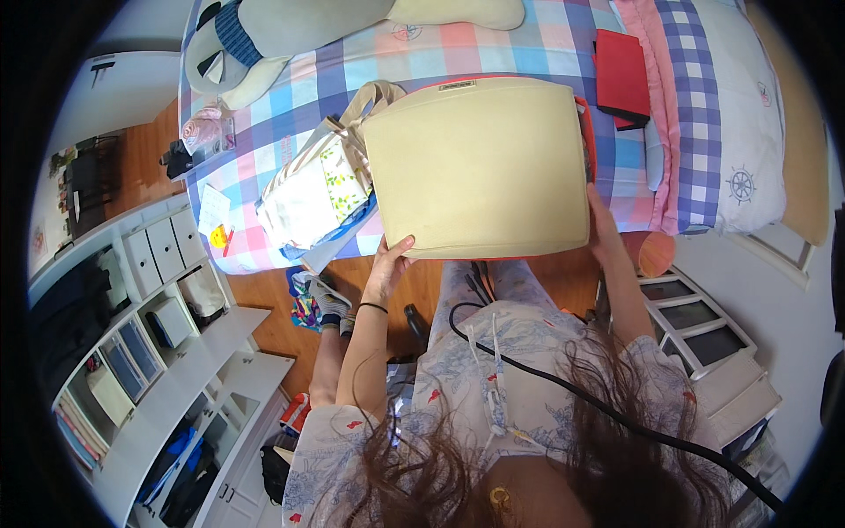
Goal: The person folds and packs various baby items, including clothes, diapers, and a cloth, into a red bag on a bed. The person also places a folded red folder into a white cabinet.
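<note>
A large cream fabric storage box [478,171] with red showing along its rim and right side is held before me, over the edge of the bed. My left hand [396,257] grips its lower left corner, the thumb lying on the cream face. At the lower right side, my right hand [599,218] holds the box, its fingers partly hidden by it. A beige strap [373,102] and a bundle of folded cloth or bags [317,198], one piece with a yellow-green print, lie on the bed just left of the box. What the box contains is hidden.
The checked bedspread [455,49] carries a long plush toy [317,26], a red folded item [622,76], paper [214,208] and a clear container [214,135]. White shelving [198,343] stands at left, a drawer unit [700,317] at right. Another person's leg [327,369] is beside me.
</note>
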Demonstrator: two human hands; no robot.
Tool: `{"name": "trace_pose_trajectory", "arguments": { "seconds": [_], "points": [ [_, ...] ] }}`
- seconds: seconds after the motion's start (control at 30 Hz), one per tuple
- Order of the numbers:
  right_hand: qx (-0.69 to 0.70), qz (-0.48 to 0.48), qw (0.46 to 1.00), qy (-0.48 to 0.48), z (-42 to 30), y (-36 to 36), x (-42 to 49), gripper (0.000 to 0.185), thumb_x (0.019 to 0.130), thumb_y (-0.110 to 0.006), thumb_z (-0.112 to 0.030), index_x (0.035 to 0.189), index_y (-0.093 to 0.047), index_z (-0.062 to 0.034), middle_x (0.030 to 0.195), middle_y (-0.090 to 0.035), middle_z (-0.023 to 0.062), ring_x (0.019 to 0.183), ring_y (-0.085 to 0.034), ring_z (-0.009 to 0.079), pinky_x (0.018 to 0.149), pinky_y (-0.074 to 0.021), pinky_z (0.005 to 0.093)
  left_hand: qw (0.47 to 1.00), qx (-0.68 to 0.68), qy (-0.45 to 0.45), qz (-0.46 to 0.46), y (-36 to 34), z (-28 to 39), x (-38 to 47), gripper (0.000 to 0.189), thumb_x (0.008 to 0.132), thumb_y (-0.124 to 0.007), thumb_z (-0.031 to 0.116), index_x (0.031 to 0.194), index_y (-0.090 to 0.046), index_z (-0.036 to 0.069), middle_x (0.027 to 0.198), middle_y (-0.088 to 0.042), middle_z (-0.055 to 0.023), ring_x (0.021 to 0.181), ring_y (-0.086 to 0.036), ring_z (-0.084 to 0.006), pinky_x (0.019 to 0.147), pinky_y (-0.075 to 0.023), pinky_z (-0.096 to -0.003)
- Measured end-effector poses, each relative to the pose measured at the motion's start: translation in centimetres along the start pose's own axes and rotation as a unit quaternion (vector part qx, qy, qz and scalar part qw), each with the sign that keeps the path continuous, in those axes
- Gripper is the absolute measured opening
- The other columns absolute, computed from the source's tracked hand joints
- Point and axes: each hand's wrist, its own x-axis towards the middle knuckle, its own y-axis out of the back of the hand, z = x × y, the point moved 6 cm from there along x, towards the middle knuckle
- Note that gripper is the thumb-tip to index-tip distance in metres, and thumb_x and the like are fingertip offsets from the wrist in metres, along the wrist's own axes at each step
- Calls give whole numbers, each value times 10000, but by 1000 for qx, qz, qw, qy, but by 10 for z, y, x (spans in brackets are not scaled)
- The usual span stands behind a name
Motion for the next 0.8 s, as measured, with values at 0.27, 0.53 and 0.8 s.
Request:
{"name": "trace_pose_trajectory", "arguments": {
  "seconds": [0.27,0.53,0.8],
  "points": [
    [-194,340,902,184,27,66,-12,543,973,-556,-424,834,-688,84,708,-643,49,661,-555,123,638,-455,303,974,202,-94,-37,2,17,28,676,657,-903,187,1165,-478,52,1110,-598,-50,990,-587,-145,864,-483,-285],
    [-190,359,896,182,13,91,37,662,972,-484,-522,772,-655,85,675,-619,101,652,-526,163,639,-436,347,945,254,-204,-4,-9,127,88,310,804,-800,171,987,-569,71,937,-618,9,865,-573,-85,805,-469,-239],
    [-296,232,918,125,-43,44,83,704,945,-452,-598,996,-676,67,900,-673,147,809,-583,219,747,-450,357,868,467,-139,-96,-115,205,122,660,720,-809,525,1077,-629,0,1049,-618,-75,1009,-585,-177,896,-451,-290]
  ]
}}
